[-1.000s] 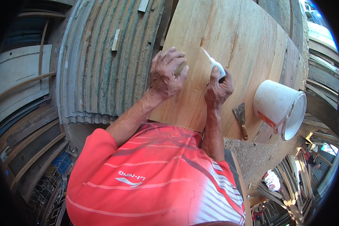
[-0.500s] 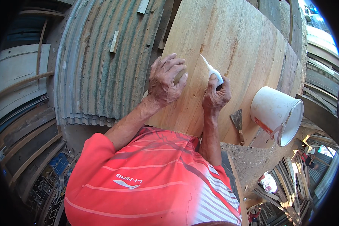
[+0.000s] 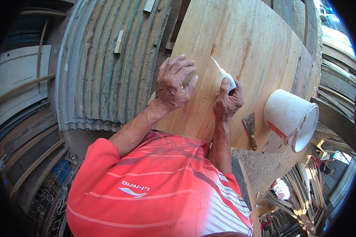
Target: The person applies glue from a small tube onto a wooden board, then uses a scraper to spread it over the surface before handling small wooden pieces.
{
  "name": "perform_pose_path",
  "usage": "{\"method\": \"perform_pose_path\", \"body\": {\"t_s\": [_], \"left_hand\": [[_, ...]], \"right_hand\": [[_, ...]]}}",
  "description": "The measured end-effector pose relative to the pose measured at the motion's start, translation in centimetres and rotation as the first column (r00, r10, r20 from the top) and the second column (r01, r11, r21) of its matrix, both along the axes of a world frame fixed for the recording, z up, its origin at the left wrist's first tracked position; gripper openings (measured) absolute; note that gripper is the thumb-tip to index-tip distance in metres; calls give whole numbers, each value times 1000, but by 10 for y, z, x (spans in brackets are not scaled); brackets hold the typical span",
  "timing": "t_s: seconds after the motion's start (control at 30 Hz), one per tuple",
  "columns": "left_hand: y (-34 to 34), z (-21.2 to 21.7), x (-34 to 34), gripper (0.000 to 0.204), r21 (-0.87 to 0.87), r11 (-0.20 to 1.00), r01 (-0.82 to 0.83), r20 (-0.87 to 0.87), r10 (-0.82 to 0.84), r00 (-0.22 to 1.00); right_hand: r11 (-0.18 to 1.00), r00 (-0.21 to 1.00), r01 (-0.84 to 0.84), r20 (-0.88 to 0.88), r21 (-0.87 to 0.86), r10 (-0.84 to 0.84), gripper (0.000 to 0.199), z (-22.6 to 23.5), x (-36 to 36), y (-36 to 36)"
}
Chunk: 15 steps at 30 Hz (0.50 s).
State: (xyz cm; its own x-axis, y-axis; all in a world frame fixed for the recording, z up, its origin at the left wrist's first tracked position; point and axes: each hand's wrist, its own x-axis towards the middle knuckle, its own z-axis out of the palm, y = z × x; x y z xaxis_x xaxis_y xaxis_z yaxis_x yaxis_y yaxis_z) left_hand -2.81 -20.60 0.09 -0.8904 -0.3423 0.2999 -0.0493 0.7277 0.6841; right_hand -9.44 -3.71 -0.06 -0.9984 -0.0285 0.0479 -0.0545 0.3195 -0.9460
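Observation:
A white squeeze bottle [image 3: 228, 79] with a long thin nozzle is gripped in my right hand [image 3: 228, 100], thumb pressed on its side. Its tip points up and left, just over a dark seam in the wooden panel [image 3: 194, 110]. My left hand [image 3: 174, 83] hovers at the panel's left side, back of the hand upward, fingers loosely bent and thumb apart; nothing shows in it, though the palm is hidden. To the right of my right hand lies a putty knife [image 3: 249, 130] with a worn blade, flat on the panel near its front edge.
Right of the putty knife, a white bucket [image 3: 283, 114] lies tipped on its side. Corrugated metal sheeting [image 3: 118, 83] spans the left, with a small wood block [image 3: 119, 41] on it. Scrap timber [image 3: 302, 193] is heaped at lower right, and a person [image 3: 322, 164] is far behind it.
My right hand and the bottle have shifted very slightly to the right. My left hand holds nearly the same place.

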Motion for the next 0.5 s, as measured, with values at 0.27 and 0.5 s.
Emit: {"method": "perform_pose_path", "body": {"t_s": [0.27,0.5], "left_hand": [[0,-1,0,22,-6,1000,-4,-10,4,1000],[1,-1,1,21,-9,1000,-10,-11,10,1000]], "right_hand": [[1000,1000,-3,-5,14,3,20,-3,0,2],[1000,1000,6,19,21,-6,19,-3,2,4]]}}
